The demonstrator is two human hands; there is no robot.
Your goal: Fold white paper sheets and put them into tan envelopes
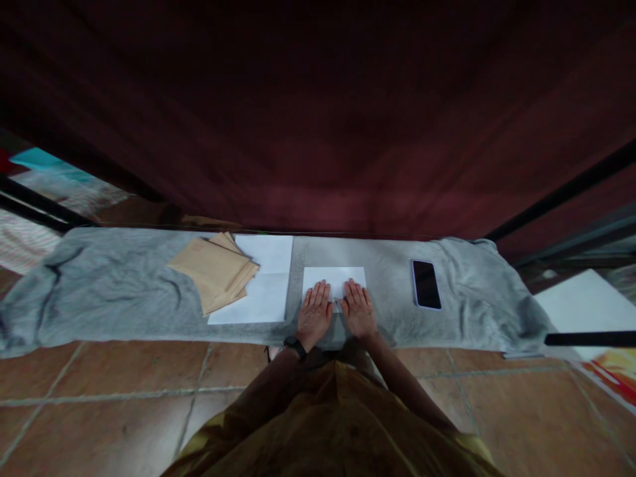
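Observation:
A small sheet of white paper [334,274], perhaps folded, lies on the grey cloth straight in front of me. My left hand [317,311] rests flat on its left side, fingers stretched out and pointing away from me. On the right side my right hand [357,310] lies flat in the same way, its fingers slightly spread. The thumbs come close to each other near the paper's front edge. Both palms cover the lower part of the sheet, so its near corners are hidden. A dark watch [295,346] is on my left wrist.
Left of my hands, several brown envelopes [216,275] overlap larger white sheets [271,285]. A phone [426,284] with a dark screen lies to the right. Grey cloth [124,285] covers the narrow bench. Behind it hangs a dark red curtain [318,146]; black bars [561,189] flank both ends.

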